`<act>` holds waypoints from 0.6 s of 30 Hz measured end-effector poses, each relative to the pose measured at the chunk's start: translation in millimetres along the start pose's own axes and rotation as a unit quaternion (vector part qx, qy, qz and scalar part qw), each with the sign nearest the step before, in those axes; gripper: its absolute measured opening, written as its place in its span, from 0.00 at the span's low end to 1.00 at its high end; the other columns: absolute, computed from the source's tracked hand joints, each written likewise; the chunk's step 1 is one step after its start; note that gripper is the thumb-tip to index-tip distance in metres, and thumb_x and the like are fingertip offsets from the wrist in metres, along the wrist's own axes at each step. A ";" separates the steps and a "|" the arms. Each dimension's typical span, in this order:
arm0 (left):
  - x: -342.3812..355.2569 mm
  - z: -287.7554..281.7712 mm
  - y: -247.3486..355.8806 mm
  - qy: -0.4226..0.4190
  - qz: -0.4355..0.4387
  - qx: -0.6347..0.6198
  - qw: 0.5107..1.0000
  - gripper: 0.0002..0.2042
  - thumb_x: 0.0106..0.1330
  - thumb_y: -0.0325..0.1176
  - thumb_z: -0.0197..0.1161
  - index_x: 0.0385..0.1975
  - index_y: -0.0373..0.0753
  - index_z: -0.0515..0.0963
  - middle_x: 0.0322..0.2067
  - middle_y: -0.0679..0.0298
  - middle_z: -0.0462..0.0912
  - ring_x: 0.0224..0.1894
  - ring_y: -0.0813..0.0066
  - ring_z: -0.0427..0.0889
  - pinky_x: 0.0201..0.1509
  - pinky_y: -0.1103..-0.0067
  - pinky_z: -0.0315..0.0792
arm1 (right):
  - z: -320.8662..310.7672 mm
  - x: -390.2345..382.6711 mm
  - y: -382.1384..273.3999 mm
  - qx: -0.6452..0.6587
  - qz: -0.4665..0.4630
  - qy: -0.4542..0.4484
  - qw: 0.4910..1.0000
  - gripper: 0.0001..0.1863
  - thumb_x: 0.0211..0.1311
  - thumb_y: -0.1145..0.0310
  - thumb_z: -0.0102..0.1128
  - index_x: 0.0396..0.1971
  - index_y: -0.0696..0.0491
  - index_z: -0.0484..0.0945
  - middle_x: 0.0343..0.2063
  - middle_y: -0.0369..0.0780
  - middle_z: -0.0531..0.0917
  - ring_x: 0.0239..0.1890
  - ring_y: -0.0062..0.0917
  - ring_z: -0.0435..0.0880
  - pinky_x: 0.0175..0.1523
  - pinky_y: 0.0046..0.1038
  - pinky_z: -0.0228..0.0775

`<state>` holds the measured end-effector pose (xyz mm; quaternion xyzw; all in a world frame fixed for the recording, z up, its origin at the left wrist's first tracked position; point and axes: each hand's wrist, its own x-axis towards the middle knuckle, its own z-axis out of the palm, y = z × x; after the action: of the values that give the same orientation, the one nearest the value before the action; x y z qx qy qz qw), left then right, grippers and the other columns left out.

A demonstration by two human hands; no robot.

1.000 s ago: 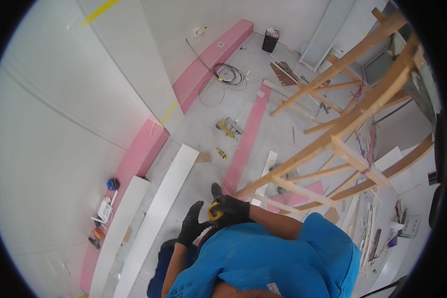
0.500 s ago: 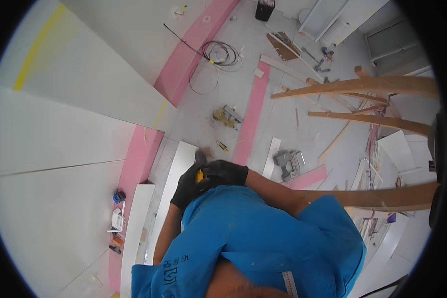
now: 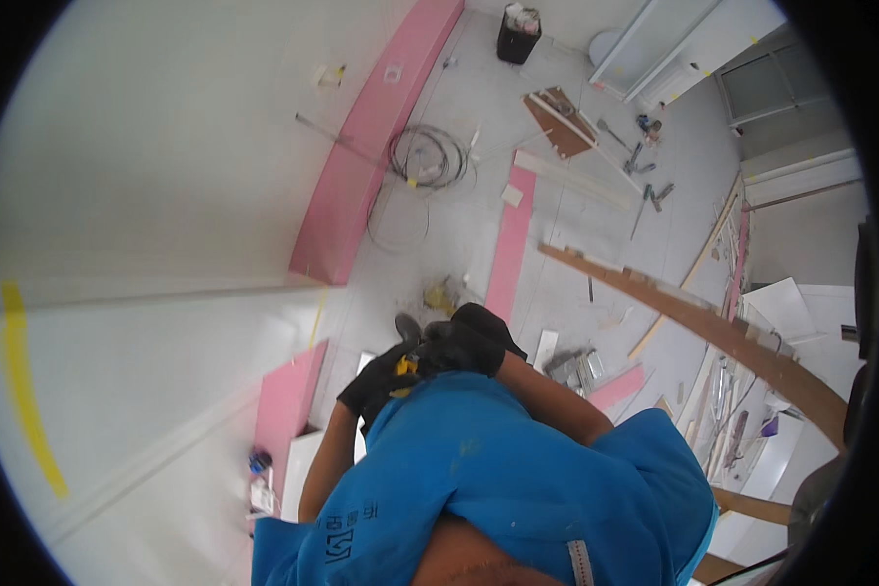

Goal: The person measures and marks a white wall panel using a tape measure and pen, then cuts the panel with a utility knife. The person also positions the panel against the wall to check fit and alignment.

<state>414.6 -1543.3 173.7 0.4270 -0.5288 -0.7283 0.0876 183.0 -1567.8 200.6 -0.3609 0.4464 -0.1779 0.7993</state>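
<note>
Both of my black-gloved hands are together at my waist, low in front of my blue shirt. My left hand [image 3: 375, 384] is curled on a small yellow-and-black tool [image 3: 404, 375], which is partly hidden by the gloves. My right hand [image 3: 459, 344] is closed against the same tool from the other side. Just beyond them show a dark shoe [image 3: 407, 326], a yellow power tool [image 3: 438, 291] on the floor and a long pink board [image 3: 506, 249].
A curved wooden frame [image 3: 693, 322] crosses the right side. A white wall [image 3: 117, 176] with pink bases [image 3: 356, 176] runs along the left. Farther off lie coiled cable [image 3: 430, 156], a brown board [image 3: 552, 127], a black bin [image 3: 518, 37], scattered tools and offcuts.
My left hand has come in against my right hand around the yellow tool. The view has shifted, moving the wooden frame toward the lower right, with less of it showing.
</note>
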 end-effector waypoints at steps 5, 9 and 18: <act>54.6 -53.6 11.8 0.044 -0.070 -0.017 0.996 0.20 0.63 0.35 0.62 0.55 0.36 0.72 0.40 0.64 0.80 0.44 0.75 0.77 0.51 0.78 0.71 | -74.0 17.4 -105.1 -0.122 -0.094 0.073 0.985 0.08 0.59 0.67 0.62 0.30 0.54 0.73 0.21 0.33 0.74 0.23 0.17 0.72 0.29 0.22 0.65; 94.8 -79.9 -13.1 0.125 -0.093 -0.106 0.982 0.14 0.64 0.37 0.60 0.45 0.36 0.79 0.31 0.67 0.81 0.34 0.79 0.79 0.41 0.80 0.73 | -181.9 88.0 -132.1 0.072 -0.106 0.044 0.991 0.06 0.59 0.68 0.60 0.29 0.53 0.74 0.20 0.32 0.73 0.22 0.15 0.70 0.29 0.21 0.63; 156.4 -15.0 58.2 0.305 -0.245 -0.119 0.912 0.09 0.65 0.33 0.58 0.33 0.37 0.83 0.27 0.66 0.83 0.30 0.80 0.80 0.36 0.81 0.72 | -369.1 206.0 -211.5 0.079 -0.039 -0.009 0.996 0.07 0.62 0.64 0.57 0.33 0.51 0.76 0.20 0.29 0.74 0.22 0.12 0.71 0.28 0.16 0.62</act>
<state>309.4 -1669.0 139.0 0.7312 -0.2646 -0.6184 0.1136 -8.9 -1990.1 109.8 -0.3148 0.4091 -0.2401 0.8222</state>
